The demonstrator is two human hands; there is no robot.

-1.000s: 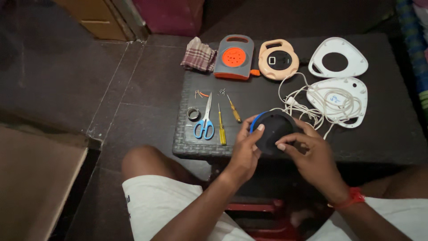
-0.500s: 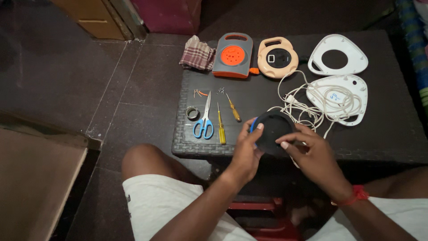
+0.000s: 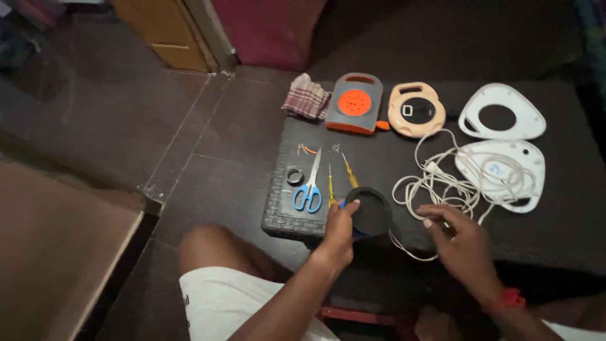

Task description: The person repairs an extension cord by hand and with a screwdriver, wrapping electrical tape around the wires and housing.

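My left hand grips a round black disc-shaped part at the near edge of the low black table; something blue shows under it. My right hand hovers to the right of the disc, fingers spread, touching a tangled white cable. The cable runs over a white teardrop-shaped cover. Left of the disc lie blue-handled scissors and two yellow-handled screwdrivers.
At the table's far side sit a checked cloth, a grey and orange cable reel case, a beige reel housing and a second white cover. A small tape roll lies by the scissors. A brown board stands at left.
My right hand has come off the black disc and moved right to the white cable. My left hand keeps hold of the disc. The view has shifted slightly.
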